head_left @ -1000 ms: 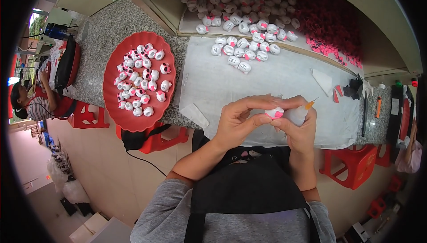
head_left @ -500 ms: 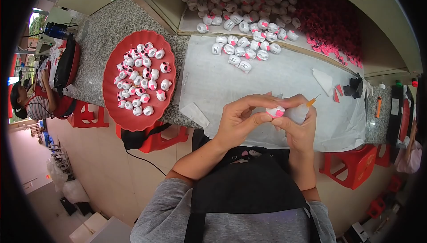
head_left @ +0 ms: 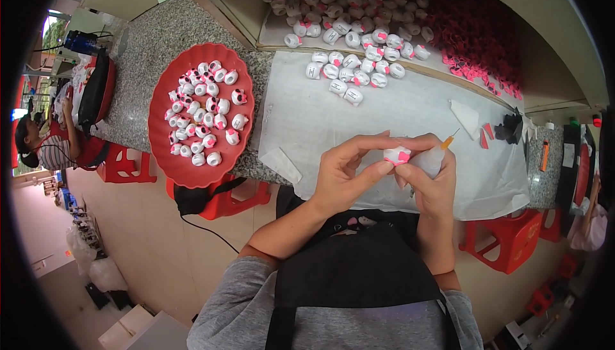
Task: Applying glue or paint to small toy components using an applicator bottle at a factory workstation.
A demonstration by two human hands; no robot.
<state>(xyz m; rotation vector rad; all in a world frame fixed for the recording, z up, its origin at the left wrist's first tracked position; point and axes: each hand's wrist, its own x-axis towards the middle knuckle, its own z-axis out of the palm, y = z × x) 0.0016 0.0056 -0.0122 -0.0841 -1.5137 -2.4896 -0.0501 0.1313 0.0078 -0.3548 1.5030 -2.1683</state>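
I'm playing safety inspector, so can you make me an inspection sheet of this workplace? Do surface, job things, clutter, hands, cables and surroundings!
Surface: white sheet over a speckled counter.
Job things: one white-and-pink piece and an orange-tipped bottle, both held; more pieces in the red tray.
Clutter: white scrap, red scraps and black scrap, toward the sheet's right end.
Hands: left hand pinches the piece; right hand holds the bottle.
Cables: thin black cord below the tray.
Surroundings: another person at far left; red stool at right.
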